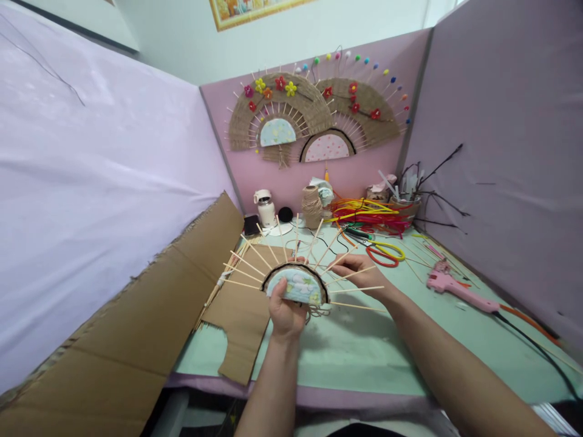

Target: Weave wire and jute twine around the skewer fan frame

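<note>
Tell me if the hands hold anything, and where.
The left hand holds the stick fan by its blue cloth middle; I can't tell about the right hand.

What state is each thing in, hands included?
Left hand: gripping the fan piece
Fan piece: held, sticks spread outward
Right hand: fingers bent among the sticks, grip unclear
Bottle: upright
Twine spool: upright
Scissors: lying flat
Glue gun: lying down
Large fans: hung up

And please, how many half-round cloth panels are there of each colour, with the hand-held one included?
Light blue: 2 (held panel in left hand; displayed panel on left woven fan)
Pink: 1 (dotted panel on right woven fan)
Total: 3
</note>
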A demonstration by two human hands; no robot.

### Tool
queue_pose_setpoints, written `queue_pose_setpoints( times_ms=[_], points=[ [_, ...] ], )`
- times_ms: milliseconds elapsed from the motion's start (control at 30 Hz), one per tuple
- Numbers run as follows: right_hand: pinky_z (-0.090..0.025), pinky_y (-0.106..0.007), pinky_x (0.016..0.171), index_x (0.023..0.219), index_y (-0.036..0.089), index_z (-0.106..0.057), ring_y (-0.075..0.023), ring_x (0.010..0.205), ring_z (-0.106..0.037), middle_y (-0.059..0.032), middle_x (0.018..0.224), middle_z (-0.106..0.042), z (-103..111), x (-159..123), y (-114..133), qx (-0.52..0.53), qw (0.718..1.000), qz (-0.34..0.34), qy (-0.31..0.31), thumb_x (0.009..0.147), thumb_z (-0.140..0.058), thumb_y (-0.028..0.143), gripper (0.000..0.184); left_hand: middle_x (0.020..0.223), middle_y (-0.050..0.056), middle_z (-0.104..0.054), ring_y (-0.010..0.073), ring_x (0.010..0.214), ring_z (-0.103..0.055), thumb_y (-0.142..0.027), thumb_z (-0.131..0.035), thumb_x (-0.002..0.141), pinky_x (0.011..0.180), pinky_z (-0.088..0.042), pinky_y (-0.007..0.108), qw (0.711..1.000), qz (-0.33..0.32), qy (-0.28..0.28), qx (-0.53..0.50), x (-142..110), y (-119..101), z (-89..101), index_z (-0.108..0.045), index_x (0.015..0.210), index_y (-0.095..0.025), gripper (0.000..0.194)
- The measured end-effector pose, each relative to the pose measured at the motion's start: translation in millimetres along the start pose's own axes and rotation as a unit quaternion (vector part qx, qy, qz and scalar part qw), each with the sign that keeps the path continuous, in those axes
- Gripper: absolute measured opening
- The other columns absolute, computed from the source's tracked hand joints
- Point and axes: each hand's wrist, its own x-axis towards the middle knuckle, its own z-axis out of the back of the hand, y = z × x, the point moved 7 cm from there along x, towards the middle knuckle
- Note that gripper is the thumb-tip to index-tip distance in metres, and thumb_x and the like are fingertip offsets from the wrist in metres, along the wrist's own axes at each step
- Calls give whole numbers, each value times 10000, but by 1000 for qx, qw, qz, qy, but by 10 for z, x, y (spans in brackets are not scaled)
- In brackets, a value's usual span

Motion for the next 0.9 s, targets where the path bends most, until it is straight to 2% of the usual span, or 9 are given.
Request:
queue_pose_setpoints(
  times_ms=[267, 600, 733, 800, 900],
  points=[
    [-415, -266, 574, 736, 160, -710, -144, 617, -542, -38, 671, -639, -23, 3, 0, 21, 1000, 3, 20, 736, -658, 391, 237, 912, 54, -709, 199, 809, -659, -295, -623, 693, 700, -494, 290, 999, 17, -41, -6, 11, 19, 105, -675, 979, -194, 308],
    [-361, -260, 561, 713, 141, -679, -126, 599, -485, -23, 653, -593, 81, 18, -57, 19, 999, -33, 10, 709, -671, 431, 290, 875, 61, -718, 201, 797, -667, -296, -622, 697, 686, -503, 290, 999, 11, -39, -3, 43, 39, 134, -679, 987, -184, 316],
    [-318, -243, 531, 656, 158, -611, -102, 563, -425, 15, 602, -526, 306, 49, -81, 53, 997, -26, -57, 695, -688, 397, 255, 876, 72, -722, 194, 770, -668, -287, -632, 690, 684, -505, 286, 1000, -1, -21, 24, 46, 52, 107, -691, 945, -158, 292],
    [-288, -236, 505, 653, 169, -579, -89, 525, -374, 37, 557, -460, 411, 54, -93, 111, 989, -30, -91, 693, -688, 391, 250, 877, 81, -723, 197, 775, -669, -276, -640, 684, 693, -506, 288, 999, 6, -11, 43, 37, 79, 85, -694, 924, -145, 279],
    [-296, -240, 499, 664, 180, -569, -79, 494, -328, 48, 534, -410, 479, 51, -61, 206, 973, -38, -100, 684, -695, 400, 255, 871, 96, -723, 213, 803, -671, -266, -649, 680, 706, -506, 296, 997, 22, 7, 71, 26, 128, 47, -691, 931, -133, 287]
  ],
)
